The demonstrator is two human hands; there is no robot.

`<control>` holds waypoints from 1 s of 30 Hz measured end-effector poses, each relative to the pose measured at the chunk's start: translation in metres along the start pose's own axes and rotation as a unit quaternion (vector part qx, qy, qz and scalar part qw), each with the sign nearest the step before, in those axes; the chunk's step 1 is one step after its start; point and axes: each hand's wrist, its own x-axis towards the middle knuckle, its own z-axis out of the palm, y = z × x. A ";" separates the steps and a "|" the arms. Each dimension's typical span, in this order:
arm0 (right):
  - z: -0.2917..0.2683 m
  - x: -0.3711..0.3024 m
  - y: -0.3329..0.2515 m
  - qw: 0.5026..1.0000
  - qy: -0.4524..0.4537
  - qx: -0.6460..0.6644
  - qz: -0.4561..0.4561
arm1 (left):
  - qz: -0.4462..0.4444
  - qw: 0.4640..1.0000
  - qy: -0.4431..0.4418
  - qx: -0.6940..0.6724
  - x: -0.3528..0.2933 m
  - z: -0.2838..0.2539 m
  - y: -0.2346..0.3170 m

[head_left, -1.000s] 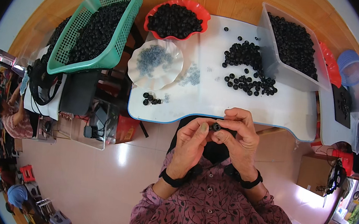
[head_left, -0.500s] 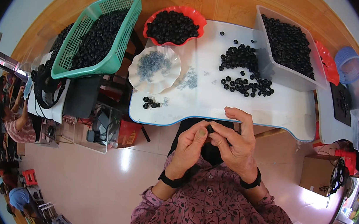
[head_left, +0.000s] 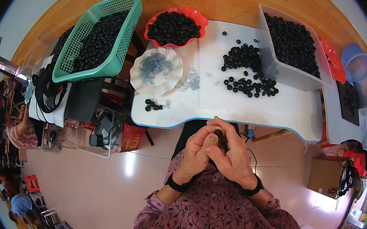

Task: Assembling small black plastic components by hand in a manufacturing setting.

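Left hand (head_left: 191,154): thumb and fingers bent in, closed with the other hand round a black piece (head_left: 218,133)
Right hand (head_left: 234,159): cupped against the left, fingers curled about the same piece
Black piece: between the two hands, just off the near edge of the surface (head_left: 211,102), partly hidden by fingers
Loose black pieces (head_left: 245,59): spread on the right half, beside a clear tub (head_left: 292,80) filled with more
Small black cluster (head_left: 153,106): near the left front corner
White dish (head_left: 168,84): wavy-rimmed, on the left side, small clear bits (head_left: 155,66) in it and beside it
Red bowl (head_left: 203,23): behind the dish, heaped with black pieces
Green basket (head_left: 126,39): left of the surface, holding many black pieces
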 end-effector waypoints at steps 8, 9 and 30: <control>0.004 0.005 -0.001 0.995 -0.003 0.052 0.084 | 0.050 0.996 0.040 0.061 -0.001 -0.001 -0.015; 0.007 0.005 0.003 0.993 0.009 0.083 0.081 | 0.045 0.997 0.035 0.045 -0.002 -0.003 -0.017; -0.003 0.010 0.002 0.998 0.035 0.041 -0.043 | -0.006 0.988 0.033 -0.151 0.005 -0.005 0.007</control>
